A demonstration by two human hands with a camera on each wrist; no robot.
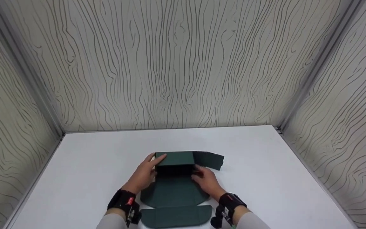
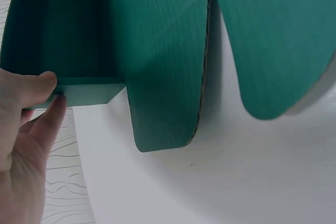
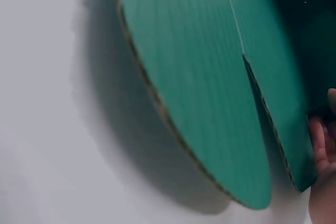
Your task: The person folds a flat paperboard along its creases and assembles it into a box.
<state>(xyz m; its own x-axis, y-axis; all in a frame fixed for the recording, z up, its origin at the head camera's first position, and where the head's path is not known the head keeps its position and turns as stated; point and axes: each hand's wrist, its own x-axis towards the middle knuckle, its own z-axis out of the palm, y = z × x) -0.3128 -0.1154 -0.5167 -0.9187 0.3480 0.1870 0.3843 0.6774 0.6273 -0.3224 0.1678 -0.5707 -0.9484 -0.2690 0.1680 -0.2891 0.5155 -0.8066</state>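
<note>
A dark green cardboard box (image 1: 175,158), partly folded, stands on the white table with its open side facing me. My left hand (image 1: 143,175) grips its left side wall, thumb and fingers on opposite faces of the panel, as the left wrist view shows. At the right wall, my right hand (image 1: 209,181) pinches the edge; only some of its fingers (image 3: 319,142) appear in the right wrist view. The unfolded lid panel (image 1: 176,192) spreads toward me, ending in a front flap (image 1: 176,216) with rounded corners. A side flap (image 1: 208,159) sticks out to the right.
The white tabletop (image 1: 100,159) surrounds the box. Wood-grain patterned walls (image 1: 176,63) rise behind the table and on both sides, with grey frame posts at the corners. Each wrist wears a black strap with a camera.
</note>
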